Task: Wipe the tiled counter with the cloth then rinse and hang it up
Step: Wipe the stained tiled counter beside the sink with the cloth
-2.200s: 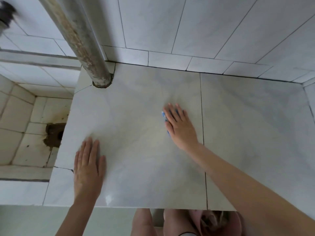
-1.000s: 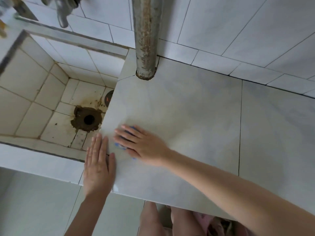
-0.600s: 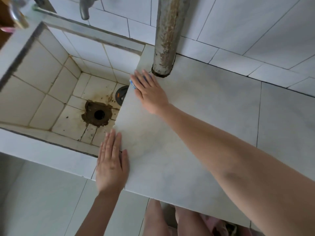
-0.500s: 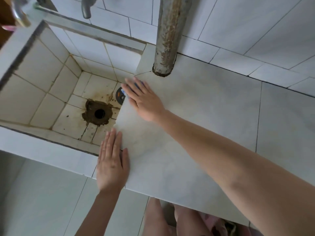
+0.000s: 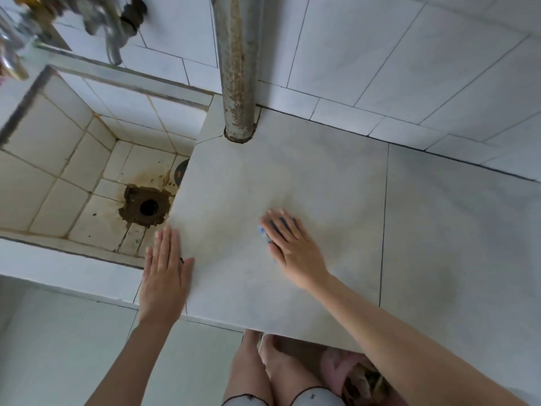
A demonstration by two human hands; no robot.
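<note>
Head view had me squinting lol, where was the cloth (image 5: 265, 235) even? I only caught a sliver of blue. — OP

It was pinned flat under the right hand (image 5: 292, 247), mid counter (image 5: 292, 171), on the left-hand tile and short of the grout line (image 5: 383, 224). Fingers were straight and spread, pressing down on it rather than gripping. Blue peeked out between them and along the thumb side. Couldn't tell how it was folded. — reply

And the left hand (image 5: 165, 276)? — OP

Flat and empty, palm down at the counter's front left corner by the sink's edge, well apart from the cloth. Just bracing, I'd guess. The bit that mattered: the sink (image 5: 58, 171) and tap (image 5: 112, 45) lay off to the left of the cloth, past that left hand, while the other big tile stretched away to the right. The right arm came in from the lower right, so I reckon a sweep to the right was the easy one. The rinse would've meant carrying it left across the body. Left hand was nearer the sink, but the right one had the cloth. — reply
</note>
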